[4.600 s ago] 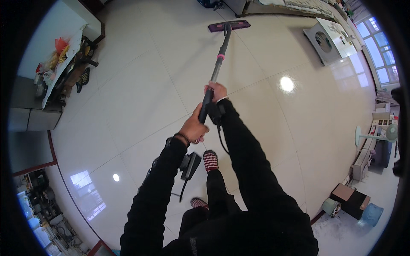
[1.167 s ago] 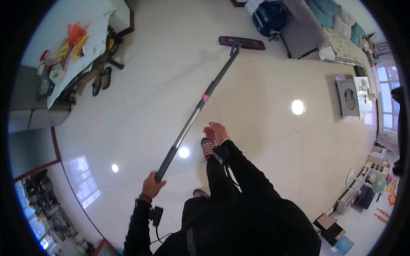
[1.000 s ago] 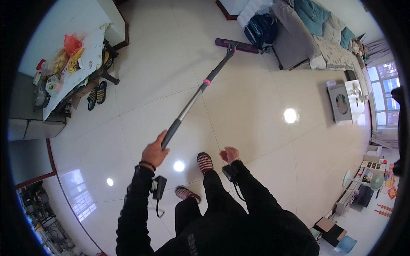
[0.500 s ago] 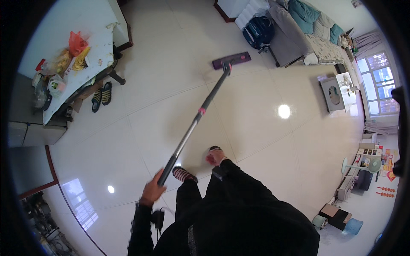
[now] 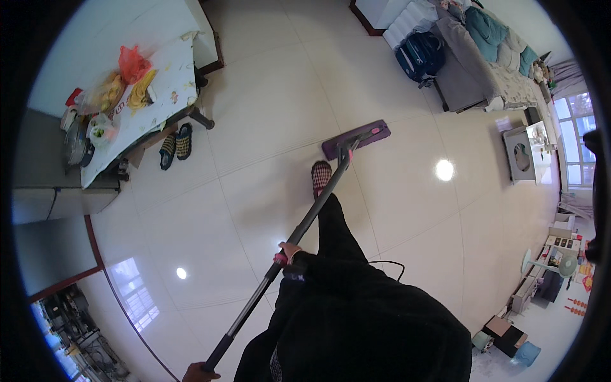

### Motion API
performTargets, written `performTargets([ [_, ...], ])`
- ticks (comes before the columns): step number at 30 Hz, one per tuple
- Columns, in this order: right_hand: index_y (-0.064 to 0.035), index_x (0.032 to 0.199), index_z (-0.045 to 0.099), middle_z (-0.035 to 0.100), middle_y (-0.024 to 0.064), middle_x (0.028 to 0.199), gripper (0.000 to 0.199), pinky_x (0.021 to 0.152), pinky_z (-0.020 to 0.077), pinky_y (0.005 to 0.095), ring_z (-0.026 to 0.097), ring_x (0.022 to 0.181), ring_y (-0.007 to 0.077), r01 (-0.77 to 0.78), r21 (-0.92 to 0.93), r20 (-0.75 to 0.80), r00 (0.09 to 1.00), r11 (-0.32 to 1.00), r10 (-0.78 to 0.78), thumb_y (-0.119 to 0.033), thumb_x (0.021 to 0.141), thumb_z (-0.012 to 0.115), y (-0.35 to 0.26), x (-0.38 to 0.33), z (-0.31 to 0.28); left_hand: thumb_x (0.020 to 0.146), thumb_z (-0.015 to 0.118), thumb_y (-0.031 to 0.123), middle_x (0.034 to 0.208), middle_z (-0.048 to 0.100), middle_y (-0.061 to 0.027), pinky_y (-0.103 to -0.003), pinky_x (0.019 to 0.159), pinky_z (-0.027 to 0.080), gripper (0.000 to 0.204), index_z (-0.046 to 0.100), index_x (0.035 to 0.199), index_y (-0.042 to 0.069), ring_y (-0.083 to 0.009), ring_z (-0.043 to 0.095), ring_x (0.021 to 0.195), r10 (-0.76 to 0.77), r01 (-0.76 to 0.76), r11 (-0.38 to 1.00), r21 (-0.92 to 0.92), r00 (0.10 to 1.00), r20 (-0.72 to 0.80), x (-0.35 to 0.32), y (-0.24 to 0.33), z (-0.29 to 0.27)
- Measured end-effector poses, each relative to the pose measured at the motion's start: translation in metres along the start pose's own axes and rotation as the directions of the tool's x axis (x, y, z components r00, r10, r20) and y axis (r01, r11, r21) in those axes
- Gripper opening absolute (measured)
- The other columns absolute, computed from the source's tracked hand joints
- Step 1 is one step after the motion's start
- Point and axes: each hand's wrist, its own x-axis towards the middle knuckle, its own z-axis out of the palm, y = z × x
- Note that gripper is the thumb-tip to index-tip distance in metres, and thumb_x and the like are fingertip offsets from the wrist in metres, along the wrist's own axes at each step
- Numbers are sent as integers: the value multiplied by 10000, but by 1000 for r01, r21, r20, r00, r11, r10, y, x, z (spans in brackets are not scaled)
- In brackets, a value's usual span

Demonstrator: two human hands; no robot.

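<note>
A flat mop (image 5: 251, 302) with a grey and black pole runs slantwise across the view. Its purple flat head (image 5: 356, 139) lies on the tiled floor ahead of me. My left hand (image 5: 201, 372), cut by the lower edge, is closed round the black grip at the pole's top end. Further down the pole, my right hand (image 5: 290, 251) is wrapped round it beside a pink collar (image 5: 280, 259). One of my feet, in a checked slipper (image 5: 320, 176), is stretched forward just behind the mop head, close to the pole.
To the left a table (image 5: 167, 105) carries bananas and plastic bags, with a pair of slippers (image 5: 176, 146) by its legs. A dark blue backpack (image 5: 420, 57) leans by the grey sofa (image 5: 461, 83). A small white cabinet (image 5: 525, 153) stands at the right.
My right hand, off the pole before, now grips it. My left hand has drawn back toward the lower edge, the mop head has come nearer, and one foot has stepped forward.
</note>
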Motion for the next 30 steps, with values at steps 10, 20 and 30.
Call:
performTargets([
  [10, -65, 829, 415, 506, 133, 714, 195, 547, 459, 370, 519, 591, 266, 551, 164, 154, 805, 818, -573, -209, 753, 522, -434, 3, 75, 567, 669, 277, 624, 559, -125, -411, 561, 432, 298, 506, 702, 68, -318, 547, 636, 568, -157, 692, 704, 721, -397, 20, 453, -35],
  [20, -35, 867, 364, 518, 160, 666, 204, 472, 461, 361, 509, 519, 258, 646, 528, -86, 687, 552, -721, -220, 810, 427, -712, -74, 155, 650, 601, 186, 623, 541, -156, -418, 553, 433, 274, 449, 799, 13, -332, 544, 614, 831, -335, 400, 853, 524, -184, 6, 791, -64],
  [30, -16, 834, 389, 523, 180, 622, 198, 447, 474, 445, 543, 502, 298, 644, 194, -46, 760, 740, -649, -208, 813, 434, -653, -41, 196, 627, 563, 157, 634, 555, -174, -424, 563, 443, 266, 452, 820, 12, -347, 551, 633, 775, -427, 439, 791, 625, -93, 35, 727, -147],
])
